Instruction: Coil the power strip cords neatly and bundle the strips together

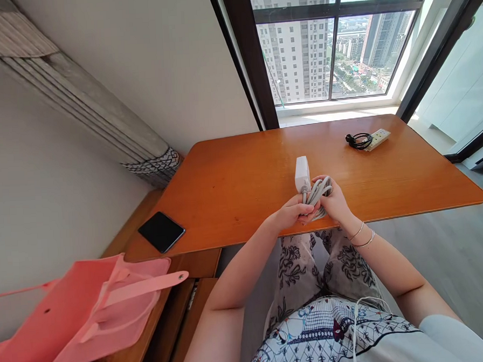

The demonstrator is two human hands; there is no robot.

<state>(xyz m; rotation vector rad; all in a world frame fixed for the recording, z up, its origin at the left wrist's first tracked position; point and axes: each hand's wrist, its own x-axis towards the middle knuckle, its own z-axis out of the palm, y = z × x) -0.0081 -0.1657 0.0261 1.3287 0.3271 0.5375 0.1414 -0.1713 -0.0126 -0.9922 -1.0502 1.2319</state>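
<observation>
A white power strip (302,173) stands on end near the front edge of the orange wooden table (241,175). Its grey cord (319,192) is bundled in loops just below it. My left hand (290,213) pinches the lower part of the cord bundle. My right hand (336,202) is wrapped round the loops from the right side. Both hands sit close together over the table's front edge, above my lap.
A second power strip (378,138) with a coiled black cable (358,141) lies at the far right of the table. A black phone (161,231) rests on the lower side shelf at left. A pink bag (82,313) sits at the near left. Window behind the table.
</observation>
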